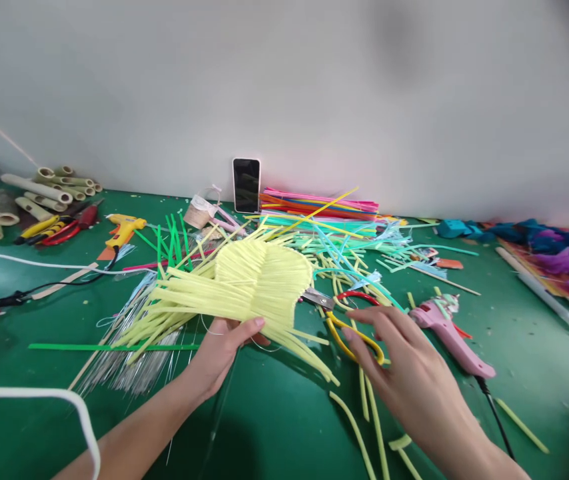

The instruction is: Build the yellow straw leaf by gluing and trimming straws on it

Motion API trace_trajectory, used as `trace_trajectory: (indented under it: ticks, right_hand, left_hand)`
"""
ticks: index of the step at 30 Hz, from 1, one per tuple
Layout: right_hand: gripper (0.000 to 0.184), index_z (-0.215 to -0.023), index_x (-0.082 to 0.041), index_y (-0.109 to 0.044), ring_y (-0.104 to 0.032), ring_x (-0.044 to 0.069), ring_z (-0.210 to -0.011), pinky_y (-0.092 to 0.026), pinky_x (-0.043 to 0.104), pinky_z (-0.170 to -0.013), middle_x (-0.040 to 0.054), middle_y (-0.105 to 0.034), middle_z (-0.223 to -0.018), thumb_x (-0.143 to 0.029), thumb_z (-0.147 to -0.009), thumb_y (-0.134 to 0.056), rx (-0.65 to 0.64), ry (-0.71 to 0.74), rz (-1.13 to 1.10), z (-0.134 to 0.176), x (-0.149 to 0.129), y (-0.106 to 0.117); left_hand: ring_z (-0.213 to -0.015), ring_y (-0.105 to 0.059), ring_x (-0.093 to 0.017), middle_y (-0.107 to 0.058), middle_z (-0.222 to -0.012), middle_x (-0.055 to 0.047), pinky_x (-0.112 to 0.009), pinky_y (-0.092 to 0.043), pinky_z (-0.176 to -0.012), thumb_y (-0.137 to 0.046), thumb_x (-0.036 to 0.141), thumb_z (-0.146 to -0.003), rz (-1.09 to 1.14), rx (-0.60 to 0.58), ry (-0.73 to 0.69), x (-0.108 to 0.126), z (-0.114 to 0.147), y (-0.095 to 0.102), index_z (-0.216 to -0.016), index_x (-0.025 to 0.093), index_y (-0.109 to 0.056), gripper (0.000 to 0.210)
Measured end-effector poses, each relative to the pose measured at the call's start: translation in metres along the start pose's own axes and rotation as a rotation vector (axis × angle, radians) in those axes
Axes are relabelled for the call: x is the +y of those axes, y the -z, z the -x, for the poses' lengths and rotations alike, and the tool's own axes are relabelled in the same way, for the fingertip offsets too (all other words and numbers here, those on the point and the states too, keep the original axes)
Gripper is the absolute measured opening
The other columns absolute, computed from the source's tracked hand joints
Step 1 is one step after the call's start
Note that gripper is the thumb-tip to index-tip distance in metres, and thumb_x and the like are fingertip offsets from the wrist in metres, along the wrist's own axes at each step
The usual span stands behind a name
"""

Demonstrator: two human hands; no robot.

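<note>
My left hand (229, 343) grips a fan-shaped piece of pale yellow pipe cleaners (259, 277) from below, thumb on its lower front. Its rounded part points up and to the right, with long loose ends to the left and lower right. A thin wire loop (209, 327) shows by my fingers. My right hand (404, 353) is at the handles of the scissors (352, 327), thumb and forefinger apart by the yellow loop, none through the loops. The scissors have one red and one yellow handle; their blades point left, by the yellow piece's right edge.
Behind lie bundled coloured pipe cleaners (319, 203) and an upright phone (247, 185). At right are a pink glue gun (452, 337) and purple and blue petal-like pieces (559, 253). Left are a yellow glue gun (125, 230), pliers (59, 227), bamboo tubes (49, 197) and thin wires (134, 367).
</note>
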State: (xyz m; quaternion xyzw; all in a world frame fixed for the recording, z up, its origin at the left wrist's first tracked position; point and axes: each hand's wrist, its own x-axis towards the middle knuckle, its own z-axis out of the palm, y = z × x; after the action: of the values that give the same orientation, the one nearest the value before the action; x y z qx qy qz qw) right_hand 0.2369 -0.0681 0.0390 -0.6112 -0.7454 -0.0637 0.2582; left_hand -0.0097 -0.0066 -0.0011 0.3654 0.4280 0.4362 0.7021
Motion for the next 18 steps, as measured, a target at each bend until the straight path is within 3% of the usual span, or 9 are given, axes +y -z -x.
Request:
trace_trajectory:
  ticks: [3, 6, 9, 11, 14, 18]
  right_hand:
    - [0.026, -0.111, -0.020, -0.062, -0.071, 0.022, -0.081, -0.053, 0.030, -0.067, 0.0074, -0.071, -0.095, -0.040, -0.098, -0.051, -0.064, 0.028, 0.009, 0.004, -0.022, -0.004]
    - [0.042, -0.123, -0.012, -0.058, -0.073, 0.025, -0.068, -0.045, 0.031, -0.049, 0.0084, -0.074, -0.082, -0.039, -0.091, -0.062, -0.167, 0.052, 0.165, 0.003, -0.044, -0.016]
    - [0.016, -0.097, -0.016, -0.064, -0.069, 0.024, -0.052, -0.026, 0.030, -0.039, 0.0031, -0.071, -0.064, -0.021, -0.083, -0.068, -0.359, -0.002, 0.257, -0.006, -0.055, -0.028]
    - [0.006, -0.083, -0.018, -0.062, -0.070, 0.023, -0.053, -0.022, 0.029, -0.041, 0.0030, -0.070, -0.064, -0.014, -0.081, -0.067, -0.409, -0.041, 0.266, -0.013, -0.056, -0.031]
    - [0.004, -0.082, -0.018, -0.063, -0.069, 0.021, -0.054, -0.029, 0.028, -0.045, 0.0031, -0.070, -0.067, -0.017, -0.085, -0.063, -0.335, -0.088, 0.173, -0.019, -0.055, -0.029]
    - [0.006, -0.077, -0.020, -0.066, -0.060, 0.014, -0.050, -0.038, 0.024, -0.051, -0.0032, -0.063, -0.059, -0.018, -0.083, -0.064, -0.191, -0.181, -0.171, -0.022, -0.058, -0.022]
  left_hand:
    - [-0.068, -0.061, -0.015, -0.068, -0.081, -0.003, -0.030, -0.054, -0.066, -0.080, 0.033, -0.075, -0.022, 0.014, -0.008, 0.001, 0.000, -0.002, -0.094, 0.016, -0.067, 0.028]
    - [-0.048, -0.042, -0.008, -0.044, -0.053, 0.006, -0.022, -0.038, -0.047, -0.075, 0.039, -0.079, -0.055, 0.027, -0.008, -0.001, 0.001, -0.004, -0.068, 0.017, -0.056, 0.031]
    - [-0.042, -0.027, -0.005, -0.030, -0.051, 0.009, -0.021, -0.024, -0.041, -0.069, 0.046, -0.083, -0.067, 0.023, -0.001, -0.005, 0.004, -0.005, -0.058, 0.021, -0.039, 0.046]
    - [-0.042, -0.025, -0.005, -0.029, -0.052, 0.009, -0.022, -0.021, -0.042, -0.067, 0.048, -0.084, -0.086, 0.034, 0.001, -0.009, 0.006, -0.004, -0.059, 0.022, -0.036, 0.047]
    - [-0.044, -0.026, -0.006, -0.028, -0.053, 0.009, -0.022, -0.021, -0.043, -0.064, 0.052, -0.085, -0.113, 0.073, -0.017, -0.011, 0.007, -0.003, -0.061, 0.022, -0.038, 0.046]
    - [-0.045, -0.032, -0.008, -0.036, -0.051, 0.006, -0.022, -0.025, -0.043, -0.059, 0.058, -0.086, -0.185, 0.127, -0.062, -0.007, 0.008, -0.002, -0.060, 0.020, -0.046, 0.048]
